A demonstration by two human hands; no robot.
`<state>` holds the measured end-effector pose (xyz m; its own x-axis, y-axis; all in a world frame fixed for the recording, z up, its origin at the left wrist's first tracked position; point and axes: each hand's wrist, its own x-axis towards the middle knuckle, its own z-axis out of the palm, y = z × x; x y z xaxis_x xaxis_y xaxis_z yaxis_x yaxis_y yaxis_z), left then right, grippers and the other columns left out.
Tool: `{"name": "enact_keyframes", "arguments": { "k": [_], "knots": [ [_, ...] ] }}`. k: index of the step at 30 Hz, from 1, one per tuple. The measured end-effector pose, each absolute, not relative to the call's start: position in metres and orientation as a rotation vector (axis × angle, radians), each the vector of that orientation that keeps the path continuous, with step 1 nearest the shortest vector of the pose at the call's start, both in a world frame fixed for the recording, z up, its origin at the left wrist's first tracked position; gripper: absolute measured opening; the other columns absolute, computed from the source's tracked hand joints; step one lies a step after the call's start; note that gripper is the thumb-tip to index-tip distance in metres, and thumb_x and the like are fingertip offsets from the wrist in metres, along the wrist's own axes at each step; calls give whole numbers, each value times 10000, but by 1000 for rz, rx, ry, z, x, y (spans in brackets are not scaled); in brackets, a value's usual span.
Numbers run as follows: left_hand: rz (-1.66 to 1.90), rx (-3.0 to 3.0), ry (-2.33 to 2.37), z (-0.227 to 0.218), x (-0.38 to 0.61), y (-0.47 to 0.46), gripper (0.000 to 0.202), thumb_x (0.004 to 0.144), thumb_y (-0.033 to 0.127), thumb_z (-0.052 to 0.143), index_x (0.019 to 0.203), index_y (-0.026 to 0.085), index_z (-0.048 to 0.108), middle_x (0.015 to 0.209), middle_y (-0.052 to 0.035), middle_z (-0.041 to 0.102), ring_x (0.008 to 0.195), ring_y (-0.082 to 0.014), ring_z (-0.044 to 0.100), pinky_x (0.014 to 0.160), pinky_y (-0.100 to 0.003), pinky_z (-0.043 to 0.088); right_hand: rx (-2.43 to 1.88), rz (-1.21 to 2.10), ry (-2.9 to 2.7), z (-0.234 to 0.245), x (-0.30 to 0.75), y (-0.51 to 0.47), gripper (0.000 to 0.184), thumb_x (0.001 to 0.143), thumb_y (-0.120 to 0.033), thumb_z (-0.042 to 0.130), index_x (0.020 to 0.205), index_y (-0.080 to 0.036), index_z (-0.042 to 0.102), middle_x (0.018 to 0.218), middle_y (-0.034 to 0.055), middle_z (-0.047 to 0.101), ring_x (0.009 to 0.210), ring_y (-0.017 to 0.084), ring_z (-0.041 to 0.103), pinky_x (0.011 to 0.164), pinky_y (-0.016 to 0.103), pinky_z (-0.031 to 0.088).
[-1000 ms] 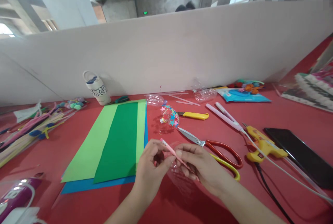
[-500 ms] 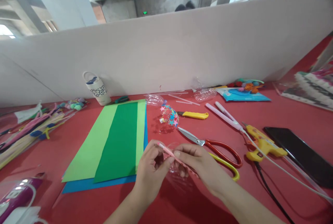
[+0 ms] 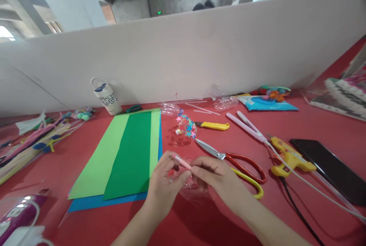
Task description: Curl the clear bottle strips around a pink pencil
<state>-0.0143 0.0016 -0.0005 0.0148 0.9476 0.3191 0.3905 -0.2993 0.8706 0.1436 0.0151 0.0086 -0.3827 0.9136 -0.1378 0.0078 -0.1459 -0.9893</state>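
Observation:
Both hands meet in front of me over the red table. My left hand (image 3: 167, 183) pinches the upper end of a thin pink strip (image 3: 183, 162), which looks folded or rolled and has a whitish patch near its tip. The strip's lower end is between the thumb and fingers of my right hand (image 3: 215, 173), which hide the rest of it. Beneath the hands is a piece of clear crumpled plastic (image 3: 194, 194), partly covered by the fingers. A clear ball with coloured stars (image 3: 187, 127) lies just beyond them.
Scissors (image 3: 243, 166), a yellow cutter knife (image 3: 214, 125), a pink flat iron (image 3: 247, 128), a yellow glue gun (image 3: 288, 158) and a phone (image 3: 328, 170) lie rightward. Green sheets (image 3: 134, 154) lie left; a tumbler (image 3: 107, 99) stands by the white partition (image 3: 171, 59).
My fingers have shifted slightly on the pink strip, and its lower end, which stuck out past my right hand, no longer shows. Things on the table have stayed put.

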Motion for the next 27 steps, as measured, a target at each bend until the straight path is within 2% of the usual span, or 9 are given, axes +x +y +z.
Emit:
{"name": "enact_keyframes", "arguments": {
  "k": [5,11,18,27],
  "knots": [
    [1275,1758,1350,-1,-16,2,96,723,131,631,680,189,568,766,9,532,669,-119,509,617,-223,433,-1097,1533,-1512,11,145,14,242,832,-372,533,703,-176,593,600,-21,537,545,106,484,550,233,387],
    [1288,1819,1342,-5,-16,2,94,740,111,630,722,194,591,801,12,533,700,-111,527,620,-204,434,-1071,1585,-1453,13,144,15,269,797,-403,562,657,-174,570,561,-30,519,500,98,481,519,226,393],
    [1308,1897,1362,-6,-16,1,129,737,75,626,685,180,571,771,19,533,680,-101,513,608,-196,413,-1087,1558,-1484,14,144,13,271,807,-384,533,634,-177,553,540,-32,519,470,93,493,494,218,394],
    [1264,1920,1397,-9,-14,2,116,771,89,581,705,178,549,806,6,552,746,-117,547,671,-213,429,-1179,1533,-1508,13,142,14,265,813,-376,528,642,-175,550,550,-24,513,498,103,477,499,220,384]
  ]
}}
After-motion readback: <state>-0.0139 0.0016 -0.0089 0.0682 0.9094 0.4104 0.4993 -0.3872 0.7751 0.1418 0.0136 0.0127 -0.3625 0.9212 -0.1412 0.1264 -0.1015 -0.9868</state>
